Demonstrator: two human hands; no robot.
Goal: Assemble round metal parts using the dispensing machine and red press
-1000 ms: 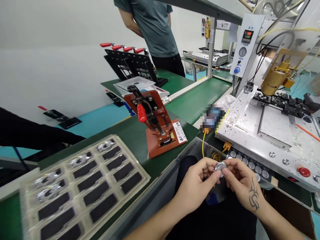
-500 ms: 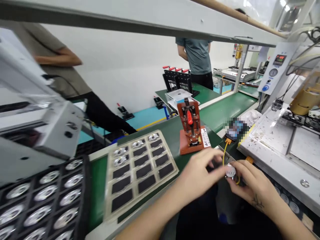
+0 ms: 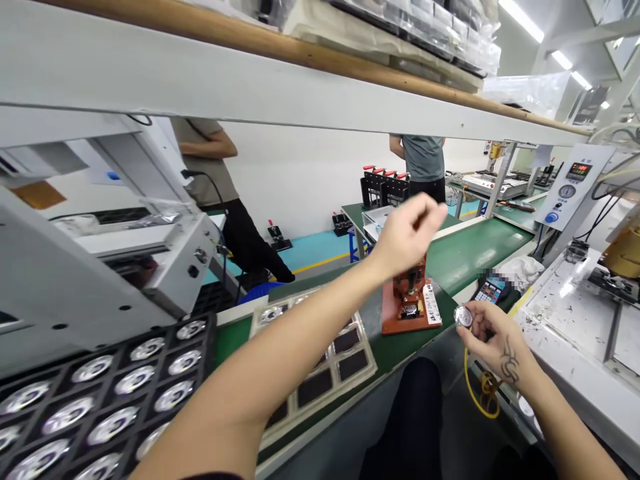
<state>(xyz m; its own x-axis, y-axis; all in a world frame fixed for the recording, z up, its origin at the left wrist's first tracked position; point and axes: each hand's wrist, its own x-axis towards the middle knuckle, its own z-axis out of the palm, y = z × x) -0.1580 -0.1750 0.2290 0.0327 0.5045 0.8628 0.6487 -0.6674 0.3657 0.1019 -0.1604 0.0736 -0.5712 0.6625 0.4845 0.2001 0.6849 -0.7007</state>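
My left hand (image 3: 411,233) is raised in front of the upper part of a reddish-brown toggle clamp fixture (image 3: 395,317). Its fingers are curled together; the clamp's red lever is hidden, so what they hold, if anything, does not show. A small silvery piece sits in the fixture's base. At the right, my right hand (image 3: 493,337) pinches a small round metal part (image 3: 463,317) with a pale printed face, between thumb and fingers. My left forearm crosses over a cream tray (image 3: 367,347) with dark rectangular pockets, some holding shiny parts.
A black tray (image 3: 213,347) of shiny round parts stands at the left. A dark keypad device (image 3: 490,290) and a yellow cable (image 3: 470,383) are near my right hand. A metal-topped machine (image 3: 560,327) borders the right; a shelf beam (image 3: 300,93) spans overhead. Two people stand beyond the bench.
My left hand has left the round part and risen forward to the clamp fixture. The right hand keeps the round part. The head view has shifted, showing more of the shelf above.
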